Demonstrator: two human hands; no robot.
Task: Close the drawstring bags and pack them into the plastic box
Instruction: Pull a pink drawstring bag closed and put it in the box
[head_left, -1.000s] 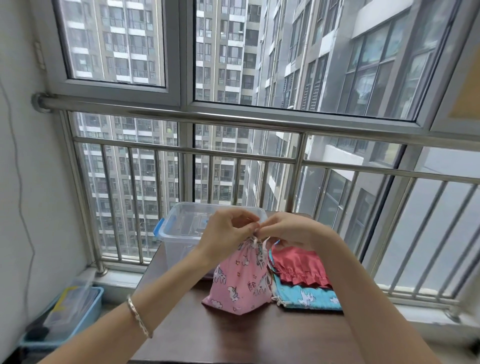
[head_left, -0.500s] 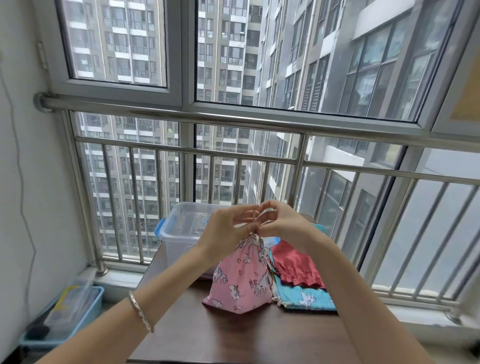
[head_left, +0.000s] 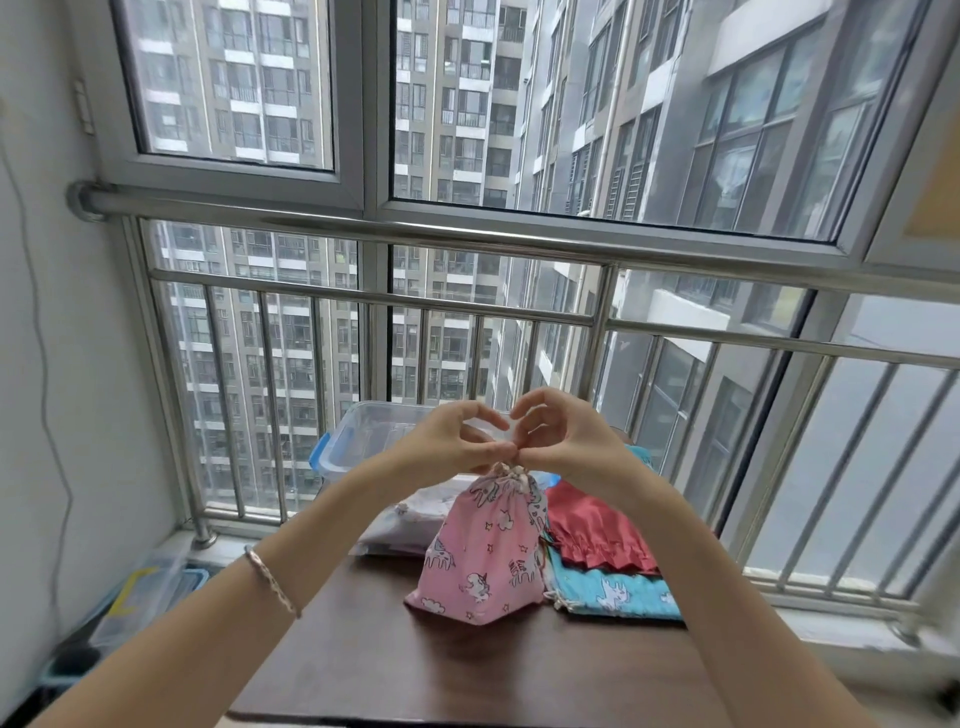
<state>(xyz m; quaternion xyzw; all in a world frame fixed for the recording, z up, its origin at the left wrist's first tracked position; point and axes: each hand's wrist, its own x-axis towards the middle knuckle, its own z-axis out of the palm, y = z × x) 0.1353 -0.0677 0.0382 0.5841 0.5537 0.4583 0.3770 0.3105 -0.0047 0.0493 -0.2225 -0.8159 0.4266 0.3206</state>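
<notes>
Hands (head_left: 511, 441) pinching cord — apparently — above gathered pink cotton bag (head_left: 485, 551)

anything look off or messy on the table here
Nothing stands out. The pink unicorn-print drawstring bag stands upright, its neck gathered under both hands; the red satin bag lies on the blue unicorn-print bag; nothing is spilled.

no readable text (only unicorn prints), no labels
</notes>
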